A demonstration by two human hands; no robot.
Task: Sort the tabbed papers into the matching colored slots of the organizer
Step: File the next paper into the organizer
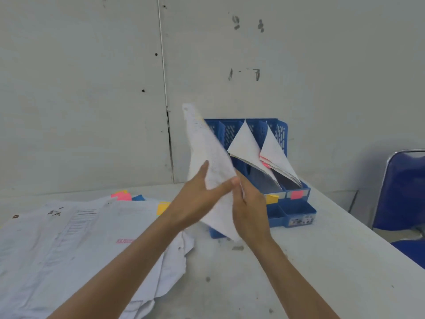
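Observation:
A white printed sheet (pixel 207 146) is held upright and tilted in front of the blue slotted organizer (pixel 281 132). My left hand (pixel 197 199) pinches its lower part from the left, thumb across the front. My right hand (pixel 249 208) grips the same sheet's lower edge from the right. The sheet's tab is hidden. Two slots of the organizer hold leaning papers (pixel 247 143), one bunch with a pink tab (pixel 265 164). Yellow (pixel 272 198) and pink (pixel 297 194) labels mark the slots' front. A loose pile of papers (pixel 76 245) with pink, yellow and blue tabs lies at the left.
The grey table (pixel 310 272) stands against a grey wall. A blue chair (pixel 404 192) stands by the table's right edge. The organizer's front has small low trays (pixel 296 211).

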